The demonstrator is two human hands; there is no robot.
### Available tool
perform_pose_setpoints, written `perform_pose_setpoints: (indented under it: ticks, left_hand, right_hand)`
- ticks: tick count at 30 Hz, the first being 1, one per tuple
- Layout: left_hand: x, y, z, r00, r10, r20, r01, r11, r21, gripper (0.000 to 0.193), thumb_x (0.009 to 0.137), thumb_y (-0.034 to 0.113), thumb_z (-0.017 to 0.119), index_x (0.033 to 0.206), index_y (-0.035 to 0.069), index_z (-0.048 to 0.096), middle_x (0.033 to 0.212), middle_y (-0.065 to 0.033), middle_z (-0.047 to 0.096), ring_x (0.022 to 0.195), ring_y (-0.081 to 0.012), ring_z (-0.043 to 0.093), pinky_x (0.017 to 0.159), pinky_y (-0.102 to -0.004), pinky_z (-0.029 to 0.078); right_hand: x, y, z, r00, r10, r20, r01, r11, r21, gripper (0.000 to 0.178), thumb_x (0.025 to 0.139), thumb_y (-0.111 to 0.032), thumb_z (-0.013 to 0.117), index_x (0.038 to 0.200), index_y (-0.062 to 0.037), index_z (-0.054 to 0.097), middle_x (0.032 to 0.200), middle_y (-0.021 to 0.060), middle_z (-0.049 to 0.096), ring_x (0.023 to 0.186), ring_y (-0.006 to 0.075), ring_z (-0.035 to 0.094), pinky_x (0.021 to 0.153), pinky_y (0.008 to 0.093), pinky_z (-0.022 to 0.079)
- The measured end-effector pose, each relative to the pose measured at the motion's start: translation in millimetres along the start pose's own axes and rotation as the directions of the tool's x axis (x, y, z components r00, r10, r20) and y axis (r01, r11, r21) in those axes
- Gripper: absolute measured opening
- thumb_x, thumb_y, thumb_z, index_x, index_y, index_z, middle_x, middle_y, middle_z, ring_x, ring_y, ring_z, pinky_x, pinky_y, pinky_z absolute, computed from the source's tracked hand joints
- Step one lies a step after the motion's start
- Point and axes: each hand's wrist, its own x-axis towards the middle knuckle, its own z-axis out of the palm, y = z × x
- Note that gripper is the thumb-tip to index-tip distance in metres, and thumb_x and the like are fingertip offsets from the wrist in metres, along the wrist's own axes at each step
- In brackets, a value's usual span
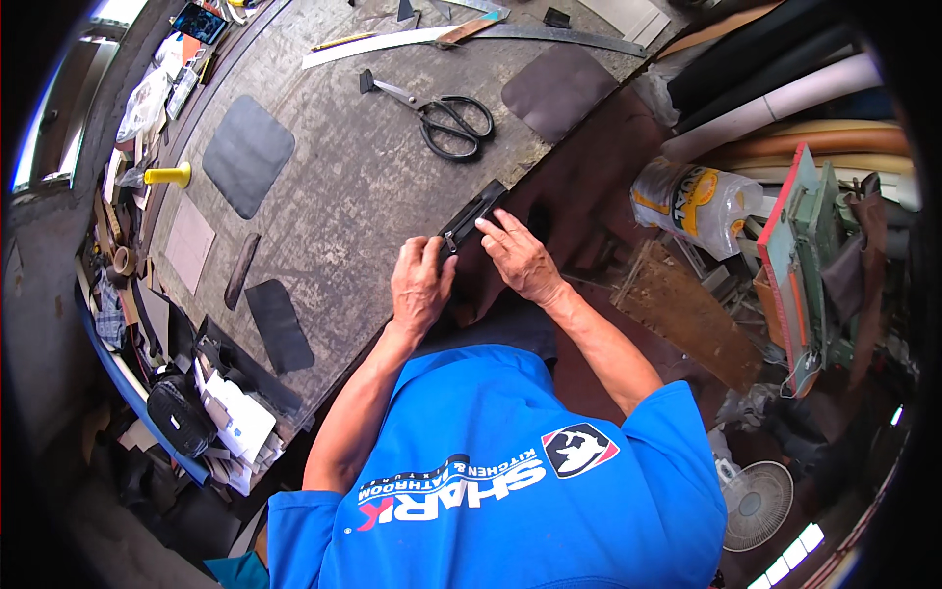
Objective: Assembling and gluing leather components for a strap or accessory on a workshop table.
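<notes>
A narrow black leather piece with a zipper (475, 211) lies at the near edge of the worktable (334, 196). My left hand (420, 285) has its fingers bent and closed on the piece's left end, by the metal of the zipper. From the right, my right hand (522, 257) grips the same piece, with its thumb and fingers along the near side and top. What the fingertips cover is hidden. Beyond the hands lie black-handled scissors (456, 128). A dark rounded leather panel (248, 155) and a brown leather panel (559, 93) rest flat on the tabletop.
Metal rulers (392, 44) lie across the far side. At the left are a yellow spool (168, 175), a pale panel (190, 243), a dark strip (242, 270) and a black leather piece (280, 326). Rolled materials (785, 103) and a plastic bag (695, 201) crowd the right. A fan (758, 506) stands lower right.
</notes>
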Motion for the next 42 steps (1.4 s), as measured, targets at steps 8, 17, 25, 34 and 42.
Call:
perform_pose_setpoints:
  ticks: [8,17,25,34,42]
  left_hand:
    - [14,0,15,0.993,-0.079,0.085,0.083,0.996,-0.039,0.028,0.085,0.014,0.066,0.110,0.005,0.056,0.092,-0.0146,0.051,0.082,-0.0337,0.058,0.068,-0.0418,0.050]
    - [26,-6,6,0.968,-0.165,0.190,0.191,0.973,-0.131,0.025,0.087,-0.004,0.056,0.109,0.007,0.060,0.096,-0.0150,0.053,0.082,-0.0333,0.059,0.071,-0.0381,0.050]
    - [29,9,7,0.894,-0.404,0.195,0.418,0.908,-0.037,0.032,0.081,-0.011,0.051,0.108,0.003,0.060,0.103,-0.0163,0.050,0.082,-0.0287,0.057,0.070,-0.0351,0.049]
    - [2,6,5,0.697,-0.695,-0.175,0.716,0.660,0.230,0.030,0.081,-0.006,0.055,0.110,0.002,0.058,0.106,-0.0146,0.052,0.094,-0.0303,0.056,0.080,-0.0385,0.047]
    - [-59,9,-1,0.701,-0.688,-0.187,0.697,0.605,0.385,0.036,0.088,0.011,0.063,0.123,0.002,0.058,0.122,-0.0196,0.052,0.115,-0.0349,0.051,0.099,-0.0422,0.041]
  right_hand:
    - [-24,41,-66,0.903,0.424,-0.069,-0.401,0.890,0.220,0.021,0.083,0.000,0.063,0.103,-0.0002,0.059,0.108,0.0151,0.065,0.098,0.0304,0.066,0.083,0.0359,0.055]
    - [27,304,-212,0.730,0.598,-0.332,-0.611,0.788,0.076,0.032,0.083,-0.001,0.061,0.115,-0.0008,0.054,0.109,0.0173,0.061,0.095,0.0314,0.063,0.081,0.0373,0.053]
    - [113,510,-253,0.920,0.382,-0.087,-0.391,0.883,-0.261,0.022,0.086,-0.019,0.065,0.094,-0.0031,0.054,0.135,0.0204,0.047,0.108,0.0421,0.057,0.088,0.0467,0.050]
    - [159,556,-276,0.824,0.509,0.250,-0.376,0.821,-0.430,0.044,0.087,-0.046,0.063,0.087,-0.0021,0.059,0.116,0.0214,0.054,0.099,0.0420,0.058,0.081,0.0505,0.048]
    - [139,563,-252,0.929,0.343,0.141,-0.273,0.890,-0.364,0.045,0.088,-0.047,0.062,0.089,-0.0017,0.058,0.109,0.0261,0.058,0.098,0.0439,0.058,0.084,0.0483,0.049]
